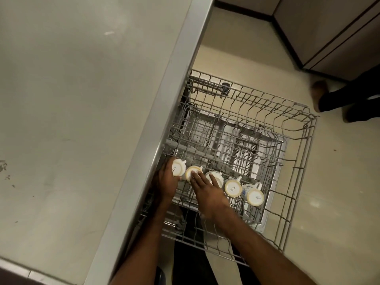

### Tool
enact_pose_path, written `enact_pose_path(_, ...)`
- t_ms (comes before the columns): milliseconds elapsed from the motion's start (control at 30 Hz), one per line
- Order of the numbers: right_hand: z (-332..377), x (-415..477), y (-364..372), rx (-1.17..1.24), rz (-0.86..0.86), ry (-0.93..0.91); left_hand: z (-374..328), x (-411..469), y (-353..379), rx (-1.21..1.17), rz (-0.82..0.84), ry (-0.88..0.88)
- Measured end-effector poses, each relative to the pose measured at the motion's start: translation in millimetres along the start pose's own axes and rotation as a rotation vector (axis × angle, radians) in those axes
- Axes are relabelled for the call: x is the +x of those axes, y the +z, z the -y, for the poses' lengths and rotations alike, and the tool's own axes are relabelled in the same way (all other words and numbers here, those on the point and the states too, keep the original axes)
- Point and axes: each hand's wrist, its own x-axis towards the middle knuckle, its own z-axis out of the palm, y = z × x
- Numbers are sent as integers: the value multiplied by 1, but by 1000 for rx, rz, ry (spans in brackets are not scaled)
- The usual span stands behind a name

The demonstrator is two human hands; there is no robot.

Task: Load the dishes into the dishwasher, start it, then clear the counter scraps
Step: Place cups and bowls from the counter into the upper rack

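A: Mugs first. Five sit upside down in a row across the near part of the upper rack (296, 161), running from about nine o'clock toward four o'clock. What could go wrong?

B: The leftmost mug (178, 169) is half tucked under the tabletop (82, 99) edge. The left hand (166, 183) is wrapped around its side, grip closed on it. If it tips between the wires or knocks the metal edge trim, I judge it could chip or fall through to the lower rack.

A: And the right hand (207, 192)?

B: Fingers spread flat, not closed on anything. They rest on the base of the second mug (193, 173) and reach over the third mug (214, 177). That looks like steadying, not holding. A push there could nudge the neighbours together so they clink.

A: The rest?

B: The fourth mug (233, 188) and the blue-patterned mug (254, 195) stand free at three to four o'clock of the right hand, near it but untouched.

A: Anything else?

B: The rack is pulled well out; leaning weight on it might tilt it. Someone's foot (319, 93) is at one o'clock on the floor (339, 182), well apart.
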Motion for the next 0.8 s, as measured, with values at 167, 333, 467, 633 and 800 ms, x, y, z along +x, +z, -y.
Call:
enact_pose_path(167,5,-4,3,-61,-47,0,-3,-4,-2,15,18,-7)
enact_pose_path(333,8,-5,5,-70,-27,32,-7,-14,-4,83,63,16)
enact_pose_path(467,10,-5,8,-87,-69,22,-8,-24,4,112,47,50)
enact_pose_path(633,6,-7,6,-117,-85,21,-2,-26,8,292,19,64)
enact_pose_path(800,6,-11,4,-141,-72,16,1,-34,7,376,82,51)
